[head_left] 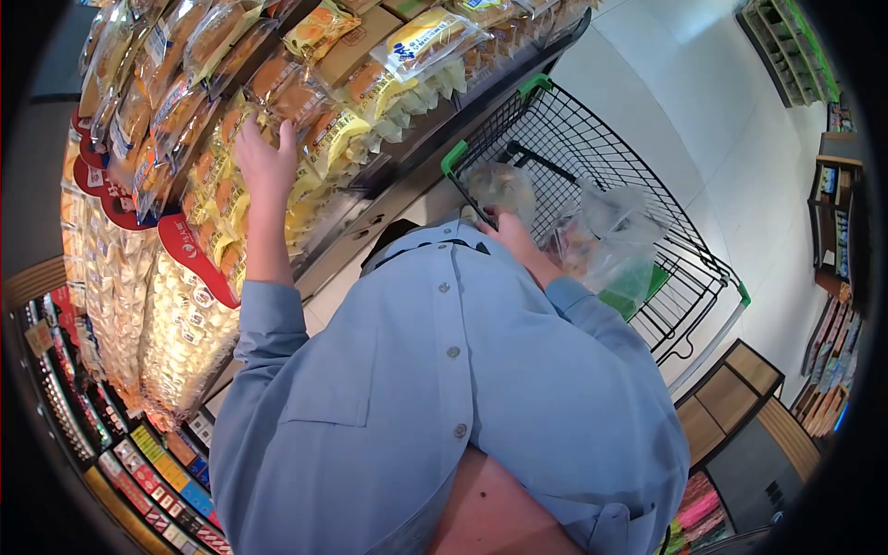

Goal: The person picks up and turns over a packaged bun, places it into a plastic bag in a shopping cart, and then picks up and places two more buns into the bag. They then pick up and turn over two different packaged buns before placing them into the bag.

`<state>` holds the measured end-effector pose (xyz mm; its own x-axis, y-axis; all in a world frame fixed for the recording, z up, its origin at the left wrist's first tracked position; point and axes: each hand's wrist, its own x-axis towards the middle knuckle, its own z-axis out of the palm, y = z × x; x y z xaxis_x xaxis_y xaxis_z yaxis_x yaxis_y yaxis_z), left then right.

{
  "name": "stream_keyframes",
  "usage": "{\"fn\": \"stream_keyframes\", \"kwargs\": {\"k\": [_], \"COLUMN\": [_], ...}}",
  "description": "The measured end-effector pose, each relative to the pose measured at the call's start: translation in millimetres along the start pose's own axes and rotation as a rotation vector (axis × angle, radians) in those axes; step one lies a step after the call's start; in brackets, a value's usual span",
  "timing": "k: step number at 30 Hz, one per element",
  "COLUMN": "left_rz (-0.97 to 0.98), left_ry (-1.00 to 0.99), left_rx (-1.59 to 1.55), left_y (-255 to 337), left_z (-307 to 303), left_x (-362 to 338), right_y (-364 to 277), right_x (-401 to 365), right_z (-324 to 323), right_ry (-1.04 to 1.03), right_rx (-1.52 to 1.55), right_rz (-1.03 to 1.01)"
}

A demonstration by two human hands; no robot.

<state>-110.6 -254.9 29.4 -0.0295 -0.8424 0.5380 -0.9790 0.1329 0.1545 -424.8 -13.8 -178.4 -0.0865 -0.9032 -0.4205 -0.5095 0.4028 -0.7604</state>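
Observation:
My left hand [265, 165] reaches over the shelf of wrapped baked goods, thumb and fingers apart. Its fingertips are at the yellow-printed bread packets [222, 190], just beside a clear packet of brown buns [301, 100]; whether they touch is hard to see. At the near side of the shopping cart [592, 120], my right hand [513, 239] is curled, with a dark edge at its fingers that I cannot identify. A clear plastic bag [504, 185] lies in the cart just past that hand. Another, larger plastic bag [610, 231] with reddish contents sits in the cart's middle.
Long packaged loaves [153, 102] are stacked at the upper left. A red curved shelf sign [196, 259] borders the bread. White-wrapped goods [185, 319] fill the bin below it. Wooden crates [731, 393] stand at the lower right, and pale floor [684, 92] runs beyond the cart.

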Motion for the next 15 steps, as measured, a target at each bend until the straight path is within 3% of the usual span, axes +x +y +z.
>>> {"fn": "stream_keyframes", "kwargs": {"k": [4,6,9,11,13,15], "left_rz": [0.131,-0.006,0.104,0.195,0.202,0.241], "left_ry": [-0.182,-0.315,-0.255,-0.210,-0.355,-0.555], "left_rx": [-0.147,-0.019,0.186,0.098,-0.332,-0.579], "left_y": [16,20,31,53,84,126], "left_z": [-10,-5,-14,-27,-41,-41], "left_x": [11,13,13,13,4,-20], "right_y": [-2,-5,12,43,42,58], "right_x": [-2,-4,-8,-8,-23,-27], "right_z": [-1,-7,-10,0,-10,-11], "right_ry": [0.204,0.267,0.294,0.403,0.407,0.243], "right_rx": [0.222,0.321,0.317,0.374,0.419,0.180], "right_rz": [-0.073,-0.104,0.033,0.086,0.170,0.113]}}
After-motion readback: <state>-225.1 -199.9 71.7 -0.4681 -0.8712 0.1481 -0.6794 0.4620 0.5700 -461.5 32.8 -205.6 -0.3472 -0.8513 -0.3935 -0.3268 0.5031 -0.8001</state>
